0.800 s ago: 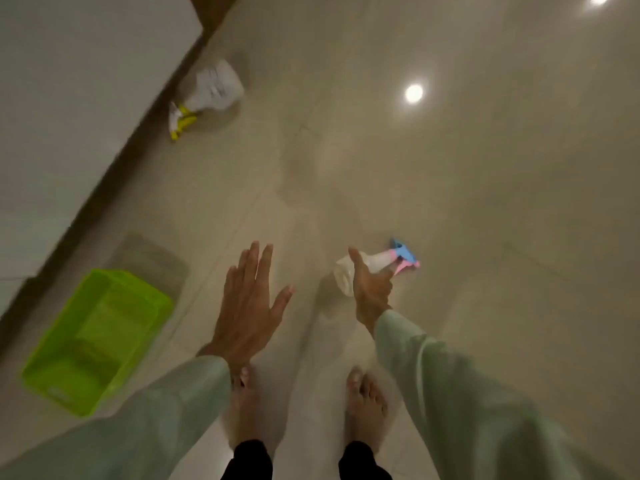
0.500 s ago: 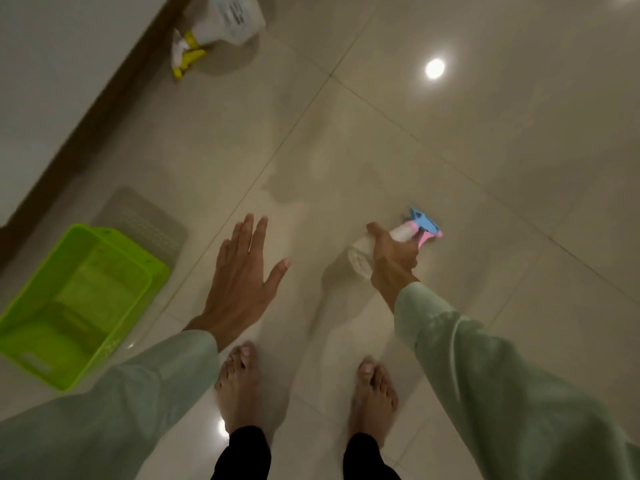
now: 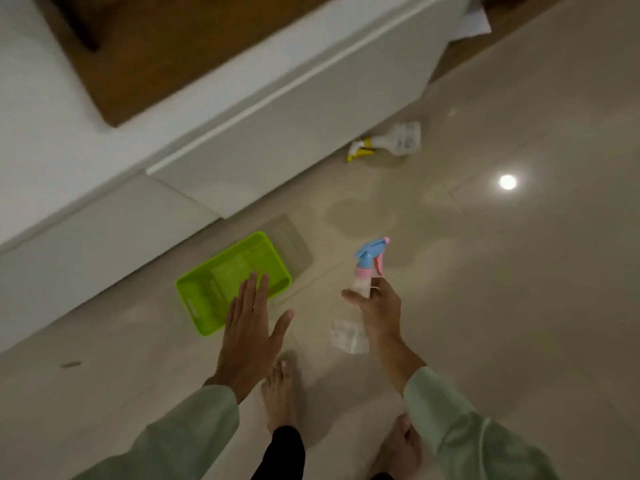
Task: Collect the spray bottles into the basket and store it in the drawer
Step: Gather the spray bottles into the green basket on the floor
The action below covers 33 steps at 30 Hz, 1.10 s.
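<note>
My right hand [image 3: 379,313] grips a clear spray bottle with a blue and pink trigger head [image 3: 369,263] by its neck, held above the floor. My left hand [image 3: 251,327] is flat with its fingers spread, empty, over the near edge of the lime green basket [image 3: 204,289]. The basket sits empty on the floor by the white cabinet. A second spray bottle with a yellow trigger [image 3: 388,142] lies on its side on the floor beside the open white drawer [image 3: 287,133].
The drawer juts out from the white cabinet [image 3: 52,168] over the floor, its brown inside showing. My bare feet [image 3: 278,393] stand on glossy beige tiles. A ceiling light reflection [image 3: 507,182] shines at the right.
The view swung left toward the cabinet and drawer. My right hand lifted the blue and pink bottle off the floor and turned it upright. My left hand now hovers over the basket.
</note>
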Each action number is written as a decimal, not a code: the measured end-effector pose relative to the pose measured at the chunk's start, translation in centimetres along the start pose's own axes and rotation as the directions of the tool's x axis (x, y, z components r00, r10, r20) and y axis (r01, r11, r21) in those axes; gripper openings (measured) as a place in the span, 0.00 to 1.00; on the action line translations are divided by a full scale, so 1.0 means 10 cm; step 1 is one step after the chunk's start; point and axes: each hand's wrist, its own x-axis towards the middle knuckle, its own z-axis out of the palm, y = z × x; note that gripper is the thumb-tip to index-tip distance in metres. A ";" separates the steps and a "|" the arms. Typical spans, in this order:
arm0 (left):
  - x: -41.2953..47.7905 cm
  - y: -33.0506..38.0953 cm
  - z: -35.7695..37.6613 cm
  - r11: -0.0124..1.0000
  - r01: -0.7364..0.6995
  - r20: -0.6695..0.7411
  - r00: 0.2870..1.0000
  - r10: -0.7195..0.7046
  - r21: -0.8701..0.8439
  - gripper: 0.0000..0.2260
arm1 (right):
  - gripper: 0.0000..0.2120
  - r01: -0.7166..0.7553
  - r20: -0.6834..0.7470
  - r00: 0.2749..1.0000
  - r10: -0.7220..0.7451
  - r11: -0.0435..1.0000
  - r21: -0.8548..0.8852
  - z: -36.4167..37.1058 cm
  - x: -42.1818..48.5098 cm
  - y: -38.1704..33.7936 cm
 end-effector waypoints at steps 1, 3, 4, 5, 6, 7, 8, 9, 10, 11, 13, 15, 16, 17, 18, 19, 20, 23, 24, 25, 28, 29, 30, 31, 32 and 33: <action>-0.03 -0.09 -0.09 1.000 0.015 -0.009 1.000 -0.015 -0.003 0.34 | 0.11 0.035 0.029 0.999 -0.034 0.999 -0.033 0.14 -0.05 -0.05; -0.06 -0.35 -0.30 0.998 0.061 -0.027 0.998 -0.061 -0.033 0.35 | 0.12 0.132 0.116 0.986 -0.117 0.983 -0.131 0.51 -0.16 -0.13; -0.06 -0.43 -0.36 0.996 0.074 -0.038 0.996 -0.076 -0.044 0.35 | 0.12 0.196 0.155 0.974 -0.168 0.963 -0.184 0.64 -0.17 -0.15; -0.05 -0.49 -0.39 0.996 0.079 -0.049 0.995 -0.082 -0.049 0.35 | 0.13 0.270 0.192 0.954 -0.230 0.938 -0.218 0.74 -0.17 -0.16; -0.03 -0.57 -0.44 0.995 0.088 -0.056 0.994 -0.091 -0.056 0.35 | 0.14 0.348 0.234 0.927 -0.294 0.908 -0.234 0.87 -0.18 -0.19; 0.01 -0.67 -0.49 0.993 0.098 -0.059 0.993 -0.102 -0.060 0.34 | 0.16 0.419 0.275 0.894 -0.352 0.875 -0.243 1.03 -0.18 -0.20; 0.06 -0.77 -0.52 0.993 0.104 -0.061 0.992 -0.108 -0.057 0.34 | 0.19 0.478 0.311 0.863 -0.398 0.843 -0.248 1.19 -0.16 -0.20; 0.10 -0.86 -0.54 0.993 0.106 -0.059 0.992 -0.109 -0.052 0.34 | 0.21 0.523 0.343 0.835 -0.430 0.813 -0.254 1.34 -0.13 -0.19; 0.15 -0.95 -0.54 0.993 0.108 -0.058 0.992 -0.110 -0.052 0.34 | 0.21 0.556 0.368 0.813 -0.451 0.790 -0.260 1.48 -0.09 -0.16; 0.19 -1.01 -0.55 0.993 0.105 -0.061 0.992 -0.108 -0.056 0.33 | 0.19 0.581 0.380 0.795 -0.472 0.773 -0.256 1.59 -0.04 -0.13; 0.32 -1.15 -0.51 0.991 0.110 -0.067 0.991 -0.115 -0.076 0.33 | 0.16 0.621 0.384 0.768 -0.513 0.743 -0.251 1.81 0.12 -0.02; 0.44 -1.29 -0.45 0.987 0.125 -0.069 0.989 -0.131 -0.097 0.33 | 0.15 0.635 0.381 0.761 -0.526 0.724 -0.269 2.00 0.30 0.10; 0.50 -1.34 -0.42 0.986 0.132 -0.074 0.987 -0.140 -0.105 0.33 | 0.14 0.642 0.390 0.755 -0.526 0.713 -0.281 2.07 0.38 0.15; 0.57 -1.41 -0.37 0.984 0.139 -0.075 0.986 -0.148 -0.112 0.33 | 0.13 0.650 0.406 0.749 -0.524 0.699 -0.297 2.14 0.48 0.21; 0.65 -1.47 -0.32 0.982 0.145 -0.074 0.985 -0.155 -0.119 0.33 | 0.12 0.660 0.421 0.741 -0.523 0.683 -0.313 2.21 0.58 0.27; 0.72 -1.52 -0.27 0.980 0.153 -0.073 0.984 -0.163 -0.127 0.33 | 0.13 0.673 0.439 0.730 -0.524 0.663 -0.327 2.27 0.66 0.32; 0.77 -1.57 -0.22 0.978 0.160 -0.073 0.983 -0.171 -0.135 0.33 | 0.14 0.682 0.455 0.722 -0.521 0.646 -0.344 2.32 0.74 0.38; 0.89 -1.66 -0.11 0.974 0.166 -0.076 0.981 -0.179 -0.155 0.34 | 0.14 0.683 0.494 0.723 -0.483 0.608 -0.405 2.37 0.95 0.54; 0.93 -1.68 -0.09 0.973 0.168 -0.073 0.981 -0.181 -0.160 0.34 | 0.14 0.682 0.502 0.725 -0.472 0.597 -0.423 2.38 0.99 0.57; 0.95 -1.70 -0.07 0.972 0.171 -0.069 0.981 -0.184 -0.160 0.34 | 0.14 0.682 0.509 0.724 -0.465 0.589 -0.433 2.38 1.03 0.58; 0.97 -1.68 -0.07 0.972 0.174 -0.060 0.981 -0.185 -0.156 0.33 | 0.18 0.690 0.544 0.714 -0.441 0.579 -0.435 2.36 1.06 0.55; 0.96 -1.66 -0.10 0.972 0.173 -0.056 0.981 -0.184 -0.156 0.33 | 0.21 0.689 0.556 0.711 -0.430 0.582 -0.431 2.35 1.04 0.51; 0.95 -1.62 -0.13 0.973 0.173 -0.053 0.982 -0.183 -0.155 0.33 | 0.24 0.686 0.560 0.711 -0.425 0.591 -0.424 2.32 1.02 0.45; 0.93 -1.59 -0.17 0.973 0.172 -0.050 0.982 -0.182 -0.152 0.33 | 0.26 0.681 0.556 0.715 -0.424 0.605 -0.413 2.28 0.98 0.40; 0.91 -1.54 -0.23 0.974 0.169 -0.050 0.983 -0.178 -0.149 0.33 | 0.28 0.675 0.549 0.718 -0.428 0.621 -0.399 2.21 0.92 0.32; 0.89 -1.48 -0.29 0.975 0.163 -0.050 0.984 -0.172 -0.148 0.33 | 0.30 0.676 0.547 0.716 -0.434 0.627 -0.388 2.14 0.86 0.23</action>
